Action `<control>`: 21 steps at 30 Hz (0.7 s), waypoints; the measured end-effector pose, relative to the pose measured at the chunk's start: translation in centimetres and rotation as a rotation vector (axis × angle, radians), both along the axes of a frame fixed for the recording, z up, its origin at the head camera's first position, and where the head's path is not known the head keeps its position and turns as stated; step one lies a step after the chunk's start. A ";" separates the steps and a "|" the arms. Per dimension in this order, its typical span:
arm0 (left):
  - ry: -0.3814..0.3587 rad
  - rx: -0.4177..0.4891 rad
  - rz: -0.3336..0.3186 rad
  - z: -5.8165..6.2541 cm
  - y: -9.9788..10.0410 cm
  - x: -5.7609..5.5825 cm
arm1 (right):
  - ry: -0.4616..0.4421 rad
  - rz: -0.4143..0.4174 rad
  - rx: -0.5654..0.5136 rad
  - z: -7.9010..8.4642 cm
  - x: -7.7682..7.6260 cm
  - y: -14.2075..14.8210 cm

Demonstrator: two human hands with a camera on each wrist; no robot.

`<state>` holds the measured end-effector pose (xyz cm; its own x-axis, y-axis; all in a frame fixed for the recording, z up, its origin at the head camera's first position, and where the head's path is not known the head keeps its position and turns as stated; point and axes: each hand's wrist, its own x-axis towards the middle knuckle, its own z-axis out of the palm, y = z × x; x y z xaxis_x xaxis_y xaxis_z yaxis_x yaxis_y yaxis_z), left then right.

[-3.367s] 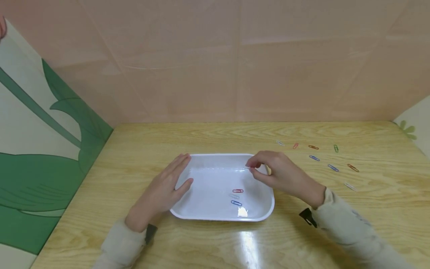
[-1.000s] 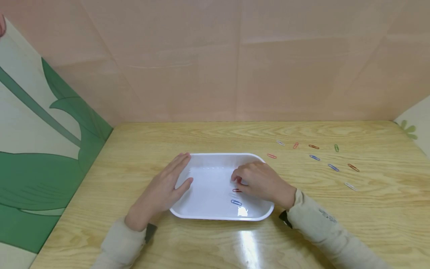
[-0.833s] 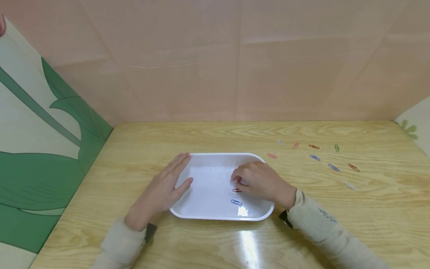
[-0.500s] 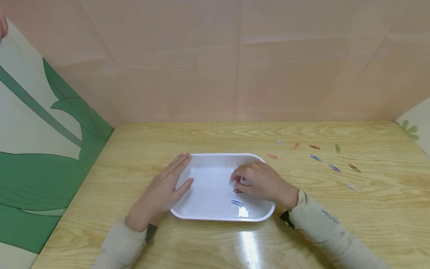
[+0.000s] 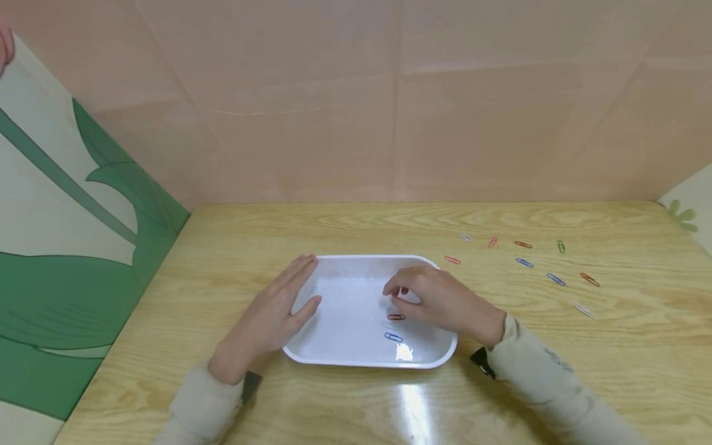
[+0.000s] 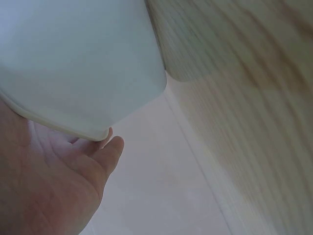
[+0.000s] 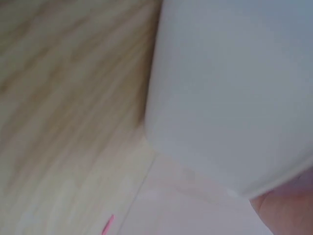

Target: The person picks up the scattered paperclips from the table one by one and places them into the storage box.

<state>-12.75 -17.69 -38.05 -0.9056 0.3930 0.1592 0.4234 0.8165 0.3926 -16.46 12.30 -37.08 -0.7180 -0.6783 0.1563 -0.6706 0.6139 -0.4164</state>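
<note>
A white tray point(image 5: 339, 361) stands on the wooden table. My left hand point(image 5: 272, 312) lies along its left side, fingers straight and thumb over the inside; in the left wrist view that hand point(image 6: 54, 181) is against the rim. Bent at the fingers, my right hand point(image 5: 439, 300) reaches over the right rim, index finger and thumb close together low in the tray. I cannot tell whether a white paper clip is pinched there. Just below these fingertips are a red paper clip point(image 5: 396, 317), a faint white paper clip point(image 5: 390, 326) and a blue paper clip point(image 5: 394, 337).
Right of the tray lie several loose paper clips, among them a pink paper clip point(image 5: 452, 260), a green paper clip point(image 5: 561, 246), a blue paper clip point(image 5: 556, 280) and a white paper clip point(image 5: 583, 310). A pinkish sheet point(image 5: 356, 123) covers the wall behind the table.
My right hand has come from the tray's far right corner, with a small pale clip in its fingertips, down toward the clips inside. Lately its wrist shifts slightly right. The left hand stays put.
</note>
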 end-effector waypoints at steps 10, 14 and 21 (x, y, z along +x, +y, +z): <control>-0.009 0.003 0.004 0.1 0.0 0.1 | -0.004 -0.034 -0.060 1.3 -0.1 1.5; -0.013 0.001 0.006 0.1 0.0 0.0 | 0.014 -0.061 -0.085 1.7 -0.1 2.1; -0.010 -0.001 0.003 0.1 0.1 0.0 | 0.082 -0.087 -0.153 1.7 -0.6 3.4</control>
<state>-12.71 -17.63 -37.93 -0.9085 0.3903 0.1494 0.4166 0.8183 0.3959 -17.09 15.75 -35.40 -0.7533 -0.5780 0.3136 -0.6535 0.6045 -0.4555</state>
